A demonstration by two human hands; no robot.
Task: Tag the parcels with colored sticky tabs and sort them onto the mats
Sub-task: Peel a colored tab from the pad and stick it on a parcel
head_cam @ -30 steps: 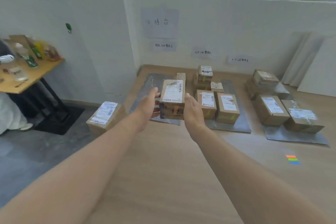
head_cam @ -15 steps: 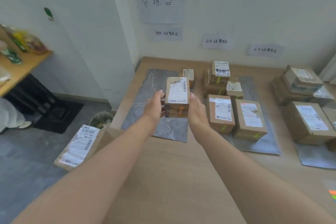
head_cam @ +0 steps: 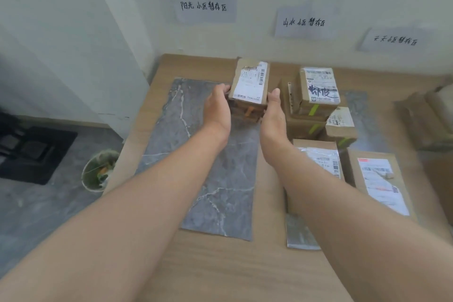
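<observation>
I see both hands, left (head_cam: 217,108) and right (head_cam: 274,115), gripping the brown cardboard parcel (head_cam: 250,86) over the grey marbled mat's (head_cam: 196,167) far right corner.

Pretty soft, even daylight here, no harsh shadows, and the white wall (head_cam: 73,32) has a greenish cast. Slight motion blur all over, worst on the boxes (head_cam: 426,120) at the far right, which are basically smeared. Wide-angle lens bends the edges and stretches the forearms huge. The wall signs (head_cam: 204,6) stay readable; parcel labels (head_cam: 250,81) are probably too fuzzy to read.
</observation>
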